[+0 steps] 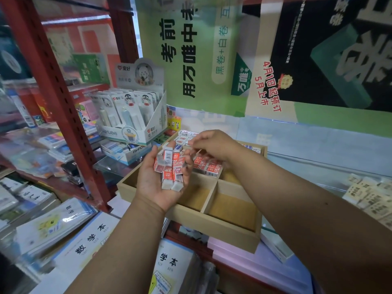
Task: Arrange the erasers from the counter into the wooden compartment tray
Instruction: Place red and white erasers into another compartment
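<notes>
While your left hand (161, 177) cups a bunch of erasers (171, 166) above the wooden tray (212, 225), your right hand (210, 145) hovers with fingers curled, apparently pinching nothing. Next, pick 1 and seat it beside the filled far rows (209, 164).

A single head-worn view is angled forward and down, close over both hands (167, 166) and the tray (231, 228); shelves (53, 98) are seen left.
</notes>
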The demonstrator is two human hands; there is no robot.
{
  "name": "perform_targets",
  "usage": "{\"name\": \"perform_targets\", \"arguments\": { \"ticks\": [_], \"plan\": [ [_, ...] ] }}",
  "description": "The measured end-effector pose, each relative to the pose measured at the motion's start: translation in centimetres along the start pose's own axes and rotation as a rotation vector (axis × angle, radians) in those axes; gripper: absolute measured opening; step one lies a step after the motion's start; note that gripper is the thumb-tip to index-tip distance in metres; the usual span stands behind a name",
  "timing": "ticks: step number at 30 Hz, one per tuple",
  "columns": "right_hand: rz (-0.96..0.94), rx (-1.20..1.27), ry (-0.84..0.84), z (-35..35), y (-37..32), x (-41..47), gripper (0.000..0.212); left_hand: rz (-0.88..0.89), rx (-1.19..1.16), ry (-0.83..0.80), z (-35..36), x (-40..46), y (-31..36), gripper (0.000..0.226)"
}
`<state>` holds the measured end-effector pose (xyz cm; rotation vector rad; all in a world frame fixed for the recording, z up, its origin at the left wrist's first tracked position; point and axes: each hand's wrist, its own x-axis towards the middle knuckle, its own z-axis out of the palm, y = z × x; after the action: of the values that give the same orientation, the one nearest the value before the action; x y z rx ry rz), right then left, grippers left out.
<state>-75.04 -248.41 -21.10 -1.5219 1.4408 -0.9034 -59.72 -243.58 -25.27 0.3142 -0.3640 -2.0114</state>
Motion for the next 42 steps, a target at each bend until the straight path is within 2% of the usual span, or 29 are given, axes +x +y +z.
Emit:
{"name": "perform_targets", "arguments": {
  "ticks": [3,6,10,14,17,20,23,25,30,34,36,39,42],
  "plan": [
    [0.083,0.156,-0.149,1.3,-0.5,-0.3,0.006,-0.033,0.033,-0.005,-0.1,0.2,-0.2,0.050],
    [0.124,0.264,-0.157,1.8,-0.9,-0.5,0.013,-0.058,0.067,-0.026,-0.3,0.6,-0.2,0.053],
    [0.067,0.401,-0.032,1.6,-1.1,-0.5,0.015,-0.084,0.063,-0.032,-0.4,0.7,-0.1,0.058],
    [-0.043,0.456,0.146,-0.5,-0.6,0.5,0.016,0.010,-0.014,-0.005,-0.5,0.6,0.0,0.041],
    [-0.045,0.248,0.125,-1.4,0.9,1.1,0.016,0.115,-0.072,0.018,-0.9,0.5,0.1,0.036],
    [-0.023,-0.002,-0.024,-1.1,2.2,1.1,0.017,0.168,-0.091,0.006,-1.2,0.5,0.3,0.038],
    [-0.108,-0.313,-0.107,-0.4,2.8,1.5,0.013,0.186,-0.081,0.006,-1.3,0.5,0.4,0.041],
    [-0.159,-0.429,-0.116,0.0,2.9,1.8,0.012,0.192,-0.077,0.006,-1.2,0.4,0.3,0.042],
    [-0.184,-0.433,-0.066,0.0,3.3,2.0,0.014,0.198,-0.062,0.004,-1.3,0.3,0.3,0.043],
    [-0.254,-0.431,-0.051,-0.9,3.1,1.0,0.004,0.198,-0.041,0.015,-1.3,0.3,0.3,0.042],
    [-0.251,-0.418,-0.049,-1.4,2.7,0.2,0.025,0.195,-0.038,0.017,-1.2,0.4,0.1,0.041],
    [-0.194,-0.445,-0.163,-1.5,2.3,-1.1,0.062,0.197,-0.045,0.012,-1.2,0.3,0.2,0.041],
    [-0.221,-0.688,-0.222,-1.6,2.9,-1.8,0.075,0.193,-0.052,-0.003,-1.2,0.3,0.2,0.041]
  ]
}}
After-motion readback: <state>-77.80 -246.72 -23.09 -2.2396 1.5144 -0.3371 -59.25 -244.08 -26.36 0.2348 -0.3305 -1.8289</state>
